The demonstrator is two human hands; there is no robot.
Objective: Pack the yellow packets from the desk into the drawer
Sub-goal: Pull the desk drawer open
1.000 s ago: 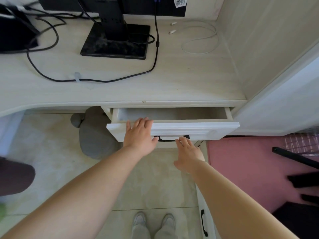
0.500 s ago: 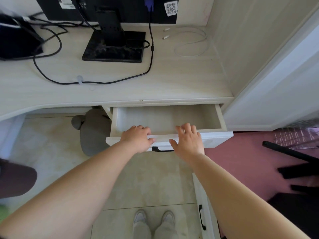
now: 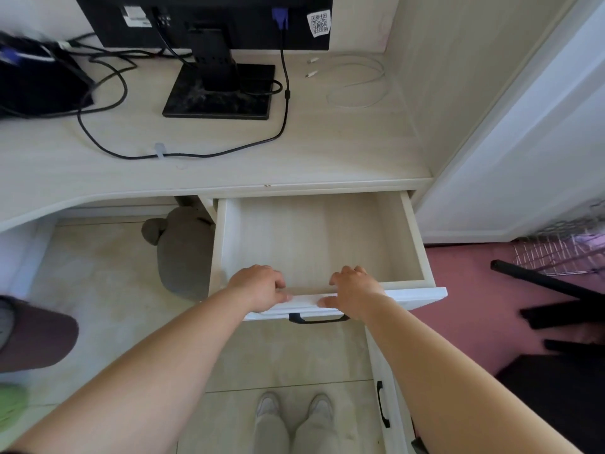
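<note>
Head view: the drawer [image 3: 314, 244] stands pulled well out from under the front edge of the bench [image 3: 327, 152], its pale wood floor bare across the whole visible area. The left hand [image 3: 258, 288] is curled over the top edge of the white drawer front, fingers hooked inside and thumb lying along the outer face. The right hand [image 3: 355, 290] grips the same edge just beside it in the same manner, so both hands are closed on the drawer front. The black handle [image 3: 317, 319] shows below and between them, touched by neither. No yellow packets can be seen anywhere in this view. On the bench stand a monitor base [image 3: 217, 96] with black cables [image 3: 183, 155] looping forward, and a coiled white cable [image 3: 357, 81] near the right wall. A grey plush toy [image 3: 181, 250] lies on the tiled floor under the bench, just left of the drawer. The person's pale shoes [image 3: 293, 406] show below, beside a lower cabinet door [image 3: 389, 398] with a black pull.
</note>
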